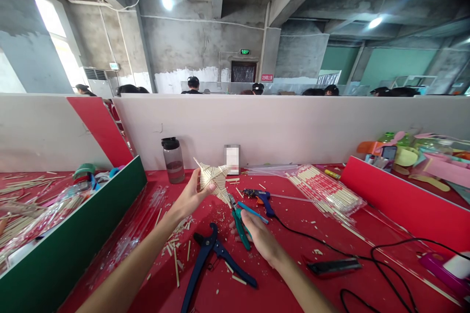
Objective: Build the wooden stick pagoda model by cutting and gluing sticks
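Note:
My left hand holds up a small panel of glued wooden sticks above the red table, fingers wrapped round its left edge. My right hand grips teal-handled cutting pliers, whose jaws touch the panel's lower right corner. Large blue-handled cutters lie on the table just below both hands, among short cut stick ends.
A blue glue gun with a black cord lies behind my right hand. Bundles of wrapped sticks are at the right, a dark bottle stands at the white partition, a green divider is at the left. People sit beyond the partition.

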`<state>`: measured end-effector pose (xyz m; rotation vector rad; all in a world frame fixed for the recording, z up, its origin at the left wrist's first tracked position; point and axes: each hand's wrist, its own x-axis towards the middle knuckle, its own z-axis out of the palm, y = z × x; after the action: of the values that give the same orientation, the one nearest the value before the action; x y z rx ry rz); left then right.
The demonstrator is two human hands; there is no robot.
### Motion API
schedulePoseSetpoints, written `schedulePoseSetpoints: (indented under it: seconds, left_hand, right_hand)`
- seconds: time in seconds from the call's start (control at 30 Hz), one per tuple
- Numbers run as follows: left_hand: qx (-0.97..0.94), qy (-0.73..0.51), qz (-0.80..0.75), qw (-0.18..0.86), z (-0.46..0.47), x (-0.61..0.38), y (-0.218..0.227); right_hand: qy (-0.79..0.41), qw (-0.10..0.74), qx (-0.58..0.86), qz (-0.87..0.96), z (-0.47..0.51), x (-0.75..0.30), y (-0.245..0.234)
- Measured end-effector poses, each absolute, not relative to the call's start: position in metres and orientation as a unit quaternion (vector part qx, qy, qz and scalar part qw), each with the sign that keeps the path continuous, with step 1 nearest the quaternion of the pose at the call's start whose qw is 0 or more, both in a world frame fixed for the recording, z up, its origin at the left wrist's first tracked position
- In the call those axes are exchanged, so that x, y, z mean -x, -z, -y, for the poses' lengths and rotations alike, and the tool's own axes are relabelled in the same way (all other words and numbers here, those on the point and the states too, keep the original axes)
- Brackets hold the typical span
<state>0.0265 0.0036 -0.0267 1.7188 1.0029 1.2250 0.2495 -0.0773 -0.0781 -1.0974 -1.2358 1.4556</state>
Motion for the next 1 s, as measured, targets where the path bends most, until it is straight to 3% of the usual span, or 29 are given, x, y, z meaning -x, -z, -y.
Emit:
schedulePoseSetpoints:
  seconds: [1.0]
  left_hand:
    - [-0.692,-0.475,-0.382,0.386,-0.0044,-0.0273,0.0263]
  right_hand:
    - [-0.59,0.424,0.427,0.538,0.0753,-0.2593,0.0785]
